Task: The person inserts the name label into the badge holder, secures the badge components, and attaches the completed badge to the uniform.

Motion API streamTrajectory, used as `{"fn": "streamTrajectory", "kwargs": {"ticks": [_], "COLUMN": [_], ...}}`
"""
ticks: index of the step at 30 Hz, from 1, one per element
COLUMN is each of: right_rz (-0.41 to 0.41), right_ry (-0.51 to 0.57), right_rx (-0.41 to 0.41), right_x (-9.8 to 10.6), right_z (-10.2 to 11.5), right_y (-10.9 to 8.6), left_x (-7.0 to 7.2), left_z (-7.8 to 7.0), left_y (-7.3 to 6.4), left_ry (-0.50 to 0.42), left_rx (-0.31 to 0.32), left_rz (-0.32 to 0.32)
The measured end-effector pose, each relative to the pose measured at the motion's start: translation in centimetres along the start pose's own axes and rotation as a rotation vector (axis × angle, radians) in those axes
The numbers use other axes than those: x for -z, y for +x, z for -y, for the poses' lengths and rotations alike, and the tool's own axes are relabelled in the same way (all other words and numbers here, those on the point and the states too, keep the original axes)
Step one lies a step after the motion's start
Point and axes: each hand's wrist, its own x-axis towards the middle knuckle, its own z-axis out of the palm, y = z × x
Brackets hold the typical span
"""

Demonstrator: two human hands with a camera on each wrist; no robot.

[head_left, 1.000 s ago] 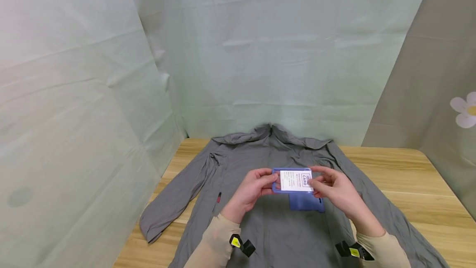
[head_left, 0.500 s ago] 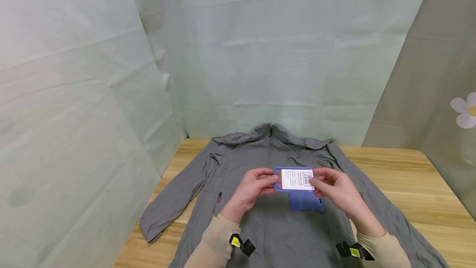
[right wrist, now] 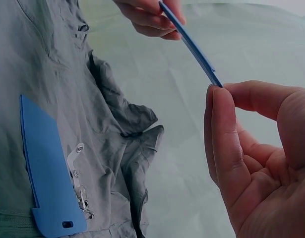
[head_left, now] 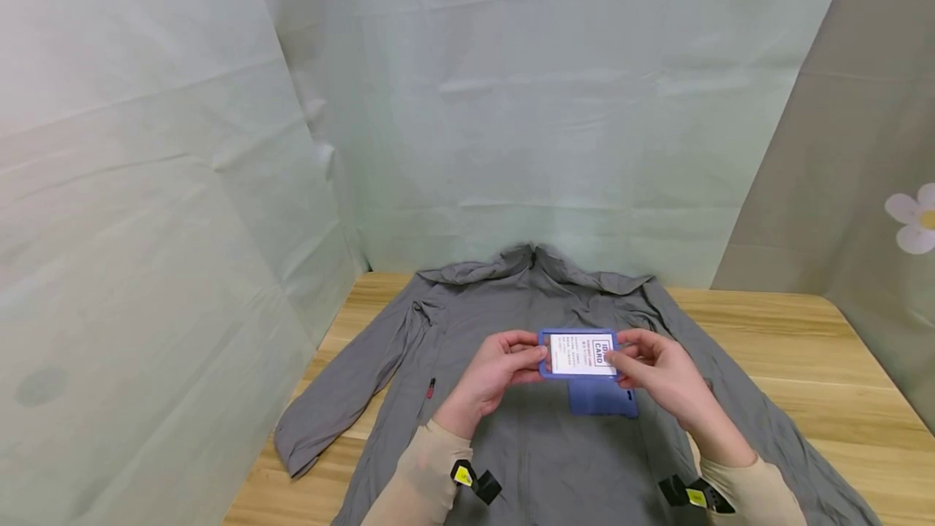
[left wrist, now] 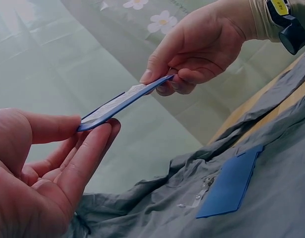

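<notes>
My left hand [head_left: 491, 376] pinches the left end of a blue badge holder frame [head_left: 577, 377], thumb on top and fingers beneath. A white ID card [head_left: 573, 354] lies in the frame, printed side up, with a gap at its left end. At the right end, my right hand [head_left: 657, 368] pinches the frame, its thumb on the card's printed face. Both wrist views show the frame nearly edge-on and held above the jacket. Below it, a blue badge cover [right wrist: 50, 168] with a slot lies on the jacket, a clear strap clip [right wrist: 77, 166] beside it.
A grey jacket [head_left: 467, 323] is spread over the wooden table [head_left: 789, 339], its sleeves out to both sides. Pale cloth walls [head_left: 540, 104] stand behind and at the left. A flower pattern [head_left: 916, 217] shows on the right-hand cloth.
The frame has shifted slightly to the right, and its right edge now shows beyond the card. Both hands keep their pinch; the cover on the jacket has not moved.
</notes>
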Motion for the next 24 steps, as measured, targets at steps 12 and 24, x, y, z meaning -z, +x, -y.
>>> {"fn": "streamTrajectory", "kwargs": {"ticks": [12, 24], "right_rz": [-0.008, -0.017], "right_ry": [-0.012, -0.021], "right_rx": [-0.002, -0.006], "right_x": [0.04, 0.07], "right_z": [0.30, 0.40], "right_y": [-0.04, -0.10], "left_x": [-0.03, -0.30], "left_z": [0.16, 0.17], "left_y": [0.07, -0.04], "left_ry": [-0.003, 0.014], "left_rx": [0.001, 0.001], "left_rz": [0.001, -0.006]}}
